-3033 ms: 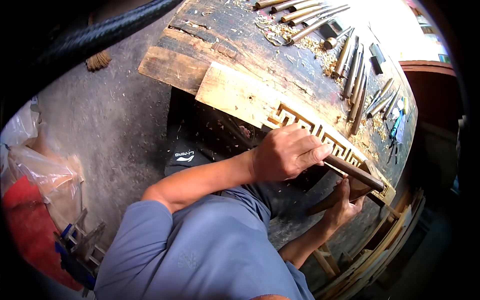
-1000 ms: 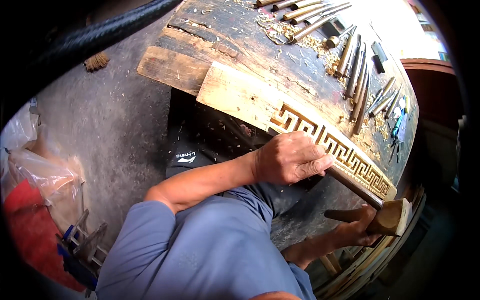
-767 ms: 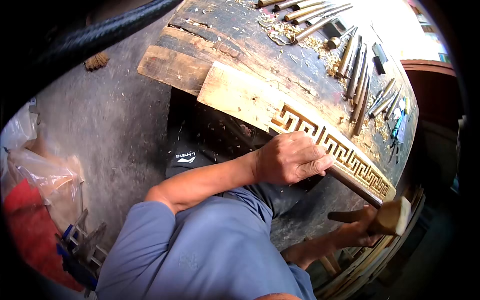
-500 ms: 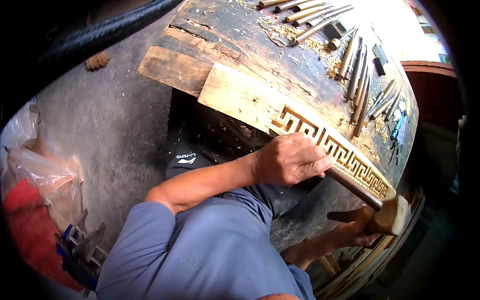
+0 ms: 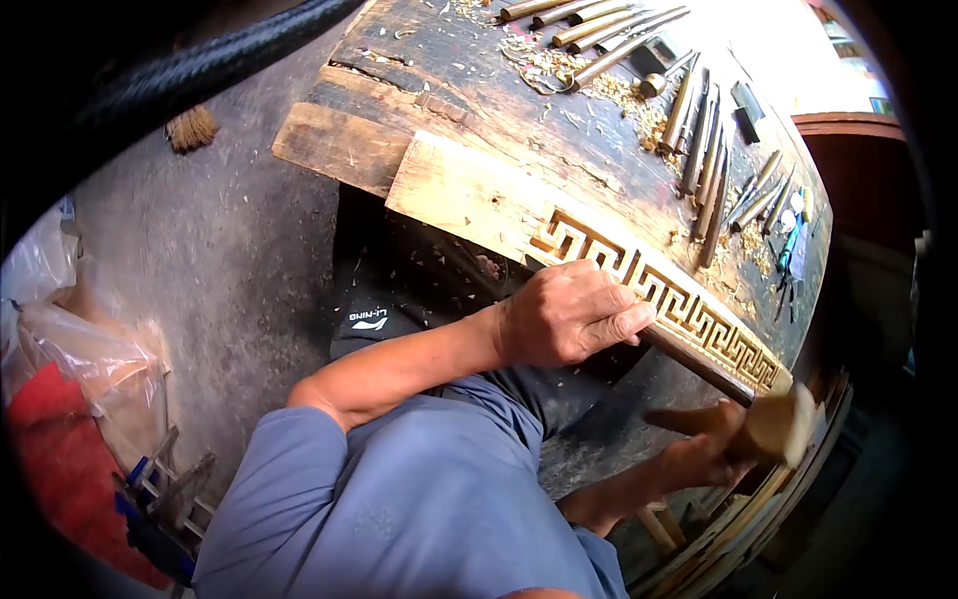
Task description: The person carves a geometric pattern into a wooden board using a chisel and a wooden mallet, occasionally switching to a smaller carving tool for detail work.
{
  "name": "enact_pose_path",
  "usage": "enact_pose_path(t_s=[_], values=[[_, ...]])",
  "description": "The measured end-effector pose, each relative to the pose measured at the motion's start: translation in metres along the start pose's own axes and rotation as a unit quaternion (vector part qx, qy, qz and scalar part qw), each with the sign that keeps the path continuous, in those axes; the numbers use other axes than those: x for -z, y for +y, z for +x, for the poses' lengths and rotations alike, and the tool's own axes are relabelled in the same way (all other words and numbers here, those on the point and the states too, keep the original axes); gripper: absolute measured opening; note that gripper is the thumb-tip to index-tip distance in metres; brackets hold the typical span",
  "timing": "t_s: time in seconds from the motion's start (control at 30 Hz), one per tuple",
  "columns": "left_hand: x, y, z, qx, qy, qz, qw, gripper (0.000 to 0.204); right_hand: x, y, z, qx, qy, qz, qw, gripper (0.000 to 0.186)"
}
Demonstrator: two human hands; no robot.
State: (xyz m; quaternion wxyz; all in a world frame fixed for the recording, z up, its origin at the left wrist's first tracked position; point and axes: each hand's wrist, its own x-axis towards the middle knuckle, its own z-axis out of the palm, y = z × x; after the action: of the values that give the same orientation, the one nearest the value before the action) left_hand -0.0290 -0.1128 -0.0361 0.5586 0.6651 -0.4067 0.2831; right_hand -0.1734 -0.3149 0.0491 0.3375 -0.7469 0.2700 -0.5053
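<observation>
A pale board (image 5: 449,185) lies along the workbench's near edge, its right part carved with an angular key pattern (image 5: 689,319). My left hand (image 5: 569,314) is closed round a long dark chisel (image 5: 704,364), held along the board's near side; its tip is mostly hidden at the carving's left. My right hand (image 5: 711,449), slightly blurred, grips a wooden mallet (image 5: 770,429), whose head is beside the back end of the chisel; whether they touch I cannot tell.
The worn bench (image 5: 399,90) holds rows of wooden-handled chisels (image 5: 699,140), dark blocks (image 5: 746,110) and shavings (image 5: 624,95). Stacked boards (image 5: 778,504) stand at lower right. A straw broom (image 5: 192,130), plastic bags (image 5: 85,339), red material (image 5: 50,449) and metal clamps (image 5: 170,484) are at left.
Since three seconds ago, my right hand and mallet have moved down and rightward, off the carving. In the last second the mallet shifts slightly; my left hand keeps its grip, almost still.
</observation>
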Motion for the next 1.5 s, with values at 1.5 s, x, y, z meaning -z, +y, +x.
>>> enact_pose_path(t_s=[1.5], values=[[0.085,0.049,-0.021,0.313,-0.069,-0.008,0.947,0.025,-0.018,0.014,-0.013,-0.226,-0.118,0.078,0.964,0.038]])
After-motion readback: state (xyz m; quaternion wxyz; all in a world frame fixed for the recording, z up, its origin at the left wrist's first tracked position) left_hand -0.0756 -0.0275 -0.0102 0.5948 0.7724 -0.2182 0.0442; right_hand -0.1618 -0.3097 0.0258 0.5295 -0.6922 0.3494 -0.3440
